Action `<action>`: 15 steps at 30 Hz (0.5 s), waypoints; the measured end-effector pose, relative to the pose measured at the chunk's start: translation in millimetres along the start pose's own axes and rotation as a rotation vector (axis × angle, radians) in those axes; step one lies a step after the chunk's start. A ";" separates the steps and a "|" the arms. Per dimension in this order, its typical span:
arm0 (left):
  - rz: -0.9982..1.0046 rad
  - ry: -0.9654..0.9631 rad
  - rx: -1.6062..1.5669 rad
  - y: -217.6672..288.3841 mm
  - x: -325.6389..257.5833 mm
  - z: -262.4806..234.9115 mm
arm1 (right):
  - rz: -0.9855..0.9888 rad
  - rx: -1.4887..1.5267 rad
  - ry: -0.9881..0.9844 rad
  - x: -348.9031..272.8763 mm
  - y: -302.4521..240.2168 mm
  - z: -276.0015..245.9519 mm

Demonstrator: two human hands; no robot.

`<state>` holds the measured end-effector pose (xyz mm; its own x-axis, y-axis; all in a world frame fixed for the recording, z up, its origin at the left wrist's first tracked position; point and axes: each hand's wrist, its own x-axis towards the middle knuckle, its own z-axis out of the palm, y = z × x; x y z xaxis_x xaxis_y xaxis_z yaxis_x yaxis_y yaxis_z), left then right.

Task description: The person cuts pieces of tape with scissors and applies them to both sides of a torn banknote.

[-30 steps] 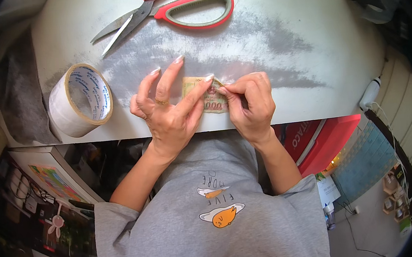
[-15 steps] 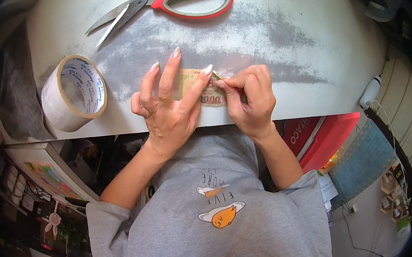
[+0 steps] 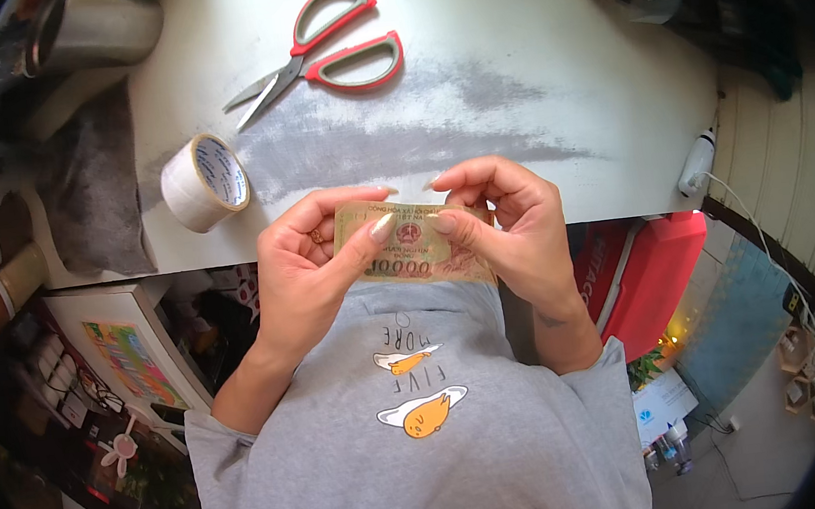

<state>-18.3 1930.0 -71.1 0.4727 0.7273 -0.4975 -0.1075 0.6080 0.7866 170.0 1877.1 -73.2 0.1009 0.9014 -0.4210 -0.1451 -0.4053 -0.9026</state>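
worn tan paper banknote (image 3: 413,245) now lifted off white bench (image 3: 547,71) – earlier pressed flat. left hand (image 3: 305,270), right hand (image 3: 514,228) both pinching its ends, above bench edge – ready for inspection.

A white table (image 3: 528,73) (grey-smudged) bears red-handled scissors (image 3: 317,57) and a tape roll (image 3: 204,181).

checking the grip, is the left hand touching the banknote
Touching. The head view shows the left hand with its thumb pressed across the face of the banknote, fingers curled behind its left end.
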 end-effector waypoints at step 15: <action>0.105 -0.121 0.067 56.5 -34.3 38.5 | -0.598 -0.322 0.067 -43.2 -54.6 2.8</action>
<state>-7.0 1927.1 4.5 0.5645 0.7395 -0.3667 -0.1052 0.5051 0.8566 170.7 1860.7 -5.6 0.1345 0.9774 0.1633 0.2535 0.1254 -0.9592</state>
